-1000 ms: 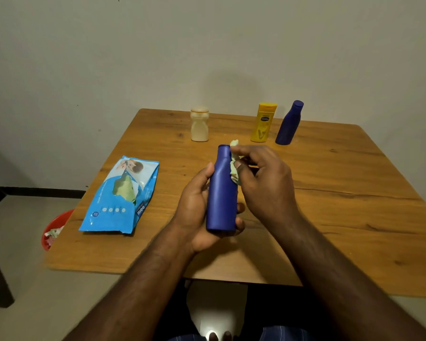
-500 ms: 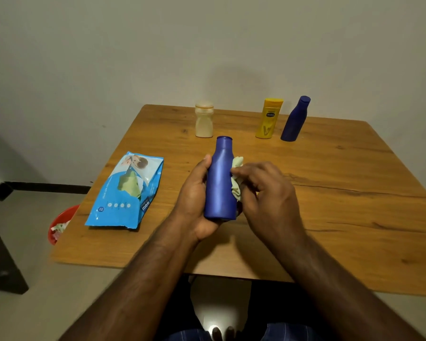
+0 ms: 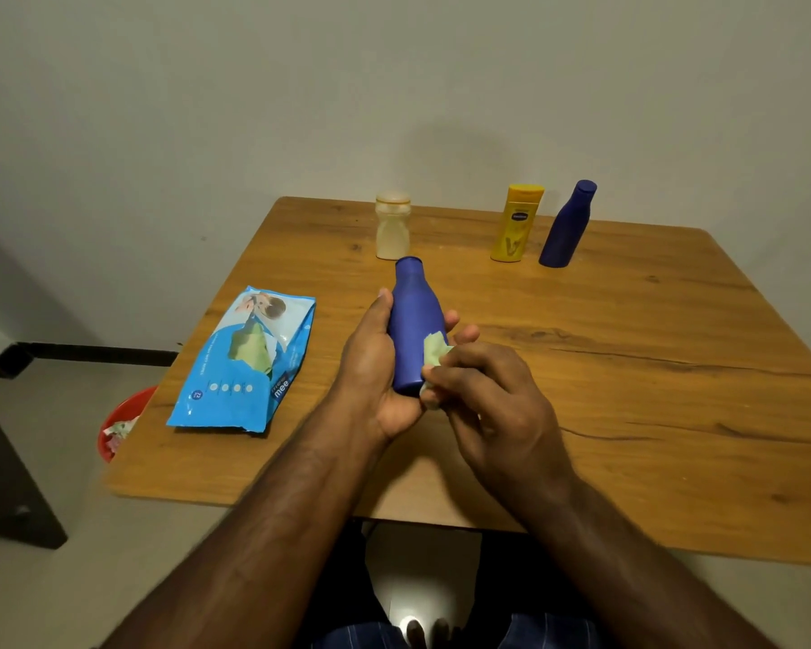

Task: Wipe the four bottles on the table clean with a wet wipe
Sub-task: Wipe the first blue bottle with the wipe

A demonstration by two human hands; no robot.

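A: What is changed around the wipes pack (image 3: 244,363)?

B: Right of it, the blue bottle (image 3: 413,330) is gripped by the left hand (image 3: 375,367). The wet wipe (image 3: 434,353), pinched by the right hand (image 3: 488,400), was moved down from the neck to the base.

A: So this bottle is nearly wiped; three bottles are left behind it.

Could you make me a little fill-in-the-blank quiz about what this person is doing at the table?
1. The left hand grips a bottle coloured ____.
2. The right hand presses a pale green ____ against that bottle.
3. At the table's far edge stand ____ other bottles.
4. The blue wipes pack lies to the ____ of both hands.

Missing words: blue; wipe; three; left
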